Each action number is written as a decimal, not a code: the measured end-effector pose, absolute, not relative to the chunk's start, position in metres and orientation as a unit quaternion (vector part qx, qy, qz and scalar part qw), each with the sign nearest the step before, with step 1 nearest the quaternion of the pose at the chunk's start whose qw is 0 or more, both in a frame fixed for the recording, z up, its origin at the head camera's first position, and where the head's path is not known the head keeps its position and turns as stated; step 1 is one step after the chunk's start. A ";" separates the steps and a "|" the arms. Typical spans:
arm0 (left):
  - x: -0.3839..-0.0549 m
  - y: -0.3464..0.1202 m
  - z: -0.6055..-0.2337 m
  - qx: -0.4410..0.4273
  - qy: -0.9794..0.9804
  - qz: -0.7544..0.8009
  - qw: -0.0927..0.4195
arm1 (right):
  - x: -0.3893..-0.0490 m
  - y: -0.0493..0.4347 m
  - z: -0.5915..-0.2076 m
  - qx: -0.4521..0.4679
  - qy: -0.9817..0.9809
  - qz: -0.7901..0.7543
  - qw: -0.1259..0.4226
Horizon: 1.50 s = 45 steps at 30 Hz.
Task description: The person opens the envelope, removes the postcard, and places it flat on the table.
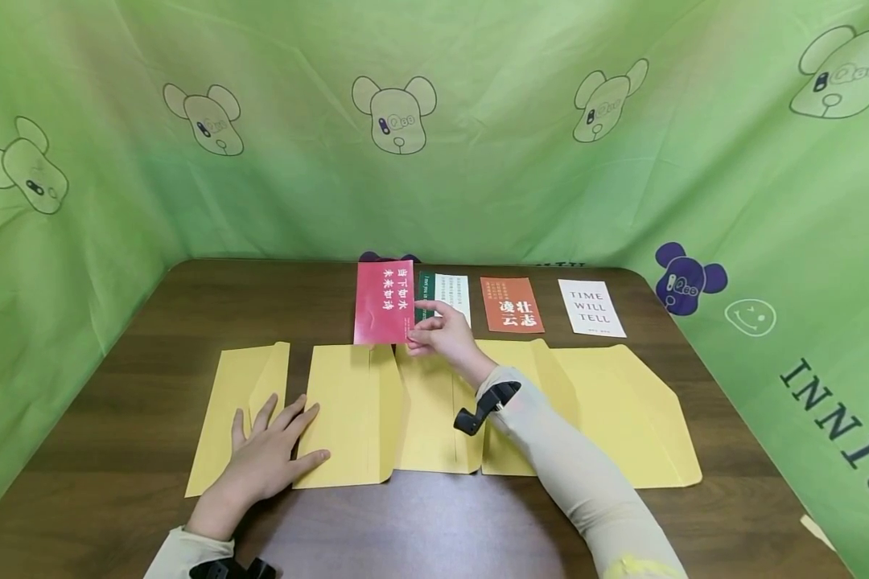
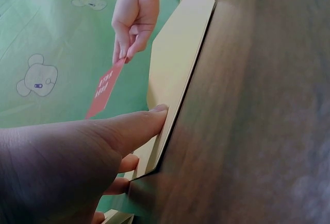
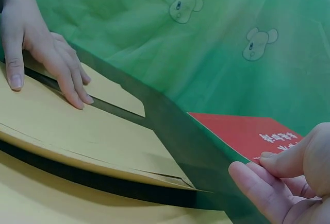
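A red card with white characters is pinched at its right edge between thumb and fingers of my right hand. In the right wrist view the card is held raised above the table. My left hand lies with spread fingers across the gap between two yellow envelopes. Its thumb and some fingers touch the left edge of the second envelope; the leftmost envelope lies under or beside its other fingers. In the left wrist view the thumb presses the envelope near its edge.
More yellow envelopes overlap in a row toward the right. Behind them lie a green and white card, an orange card and a white card. A green printed curtain borders the brown wooden table.
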State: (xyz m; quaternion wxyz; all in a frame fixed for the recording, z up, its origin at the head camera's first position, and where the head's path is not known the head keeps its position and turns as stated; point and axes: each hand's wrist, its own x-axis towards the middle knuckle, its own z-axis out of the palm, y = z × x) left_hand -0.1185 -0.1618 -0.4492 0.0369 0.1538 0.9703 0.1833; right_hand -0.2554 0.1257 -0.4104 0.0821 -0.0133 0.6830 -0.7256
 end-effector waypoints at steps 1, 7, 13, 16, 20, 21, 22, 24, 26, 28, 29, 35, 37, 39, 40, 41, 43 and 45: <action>-0.118 -0.162 -0.449 0.154 0.970 0.183 0.036 | -0.256 0.125 -0.411 -0.015 0.683 -0.725 0.082; -0.118 -0.162 -0.448 0.155 0.970 0.183 0.034 | -0.259 0.119 -0.410 -0.019 0.683 -0.725 0.084; -0.120 -0.162 -0.449 0.155 0.970 0.183 0.035 | -0.263 0.114 -0.406 -0.014 0.677 -0.732 0.083; -0.121 -0.162 -0.449 0.155 0.970 0.183 0.037 | -0.266 0.112 -0.406 -0.008 0.674 -0.735 0.079; -0.120 -0.162 -0.449 0.154 0.970 0.182 0.041 | -0.271 0.110 -0.408 0.005 0.671 -0.737 0.077; -0.120 -0.161 -0.449 0.154 0.970 0.181 0.042 | -0.272 0.109 -0.409 0.008 0.670 -0.738 0.077; -0.120 -0.161 -0.449 0.154 0.970 0.181 0.042 | -0.273 0.108 -0.409 0.010 0.670 -0.738 0.077; -0.119 -0.161 -0.449 0.154 0.970 0.181 0.043 | -0.275 0.107 -0.410 0.013 0.668 -0.740 0.078; -0.119 -0.161 -0.449 0.154 0.970 0.181 0.042 | -0.276 0.106 -0.411 0.015 0.668 -0.740 0.079; -0.119 -0.161 -0.449 0.154 0.970 0.182 0.042 | -0.278 0.105 -0.412 0.016 0.667 -0.741 0.079; -0.119 -0.161 -0.449 0.154 0.970 0.182 0.041 | -0.279 0.104 -0.413 0.017 0.667 -0.741 0.078; -0.120 -0.161 -0.449 0.155 0.970 0.183 0.041 | -0.284 0.100 -0.419 0.028 0.668 -0.741 0.067; -0.120 -0.162 -0.450 0.155 0.970 0.182 0.041 | -0.286 0.097 -0.420 0.037 0.667 -0.741 0.066; -0.120 -0.162 -0.450 0.155 0.970 0.182 0.042 | -0.289 0.095 -0.422 0.046 0.667 -0.741 0.068; -0.119 -0.162 -0.450 0.154 0.970 0.183 0.042 | -0.290 0.094 -0.423 0.051 0.666 -0.741 0.070; -0.119 -0.162 -0.450 0.154 0.970 0.183 0.042 | -0.291 0.093 -0.424 0.054 0.667 -0.740 0.071; -0.119 -0.162 -0.450 0.153 0.970 0.184 0.042 | -0.293 0.092 -0.426 0.059 0.669 -0.737 0.073; -0.119 -0.162 -0.450 0.153 0.970 0.186 0.042 | -0.295 0.090 -0.427 0.062 0.672 -0.734 0.074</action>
